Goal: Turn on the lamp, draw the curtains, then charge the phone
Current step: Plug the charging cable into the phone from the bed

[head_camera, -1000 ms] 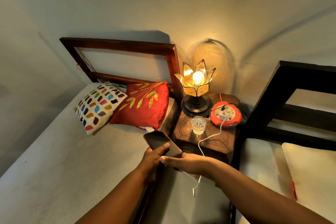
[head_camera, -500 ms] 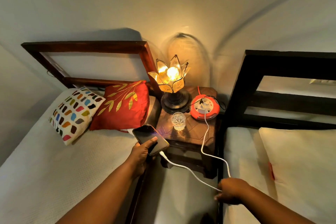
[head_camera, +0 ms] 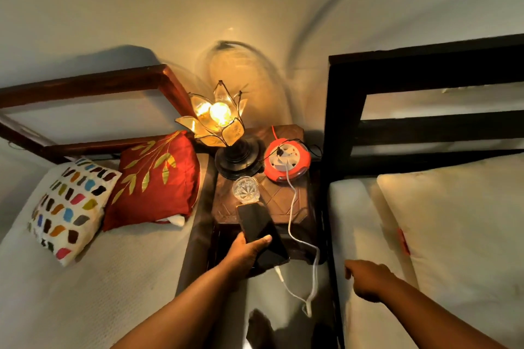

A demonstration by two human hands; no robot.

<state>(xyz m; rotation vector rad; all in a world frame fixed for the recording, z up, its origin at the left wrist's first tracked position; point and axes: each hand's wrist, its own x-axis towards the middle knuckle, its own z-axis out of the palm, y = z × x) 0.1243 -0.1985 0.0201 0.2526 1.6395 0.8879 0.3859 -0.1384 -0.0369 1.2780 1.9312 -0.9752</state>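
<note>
Your left hand (head_camera: 246,253) has carried the one phone (head_camera: 262,235), gripped, onto the table (head_camera: 279,201); your right hand (head_camera: 368,280), empty, let one cable (head_camera: 292,207) go.

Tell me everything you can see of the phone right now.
The phone is a slim dark slab, screen up and unlit. The left hand grips its near half, thumb across the glass. Its far end lies on the wooden bedside table, close to the cut-glass tumbler. A white charging cable enters its near end.
</note>
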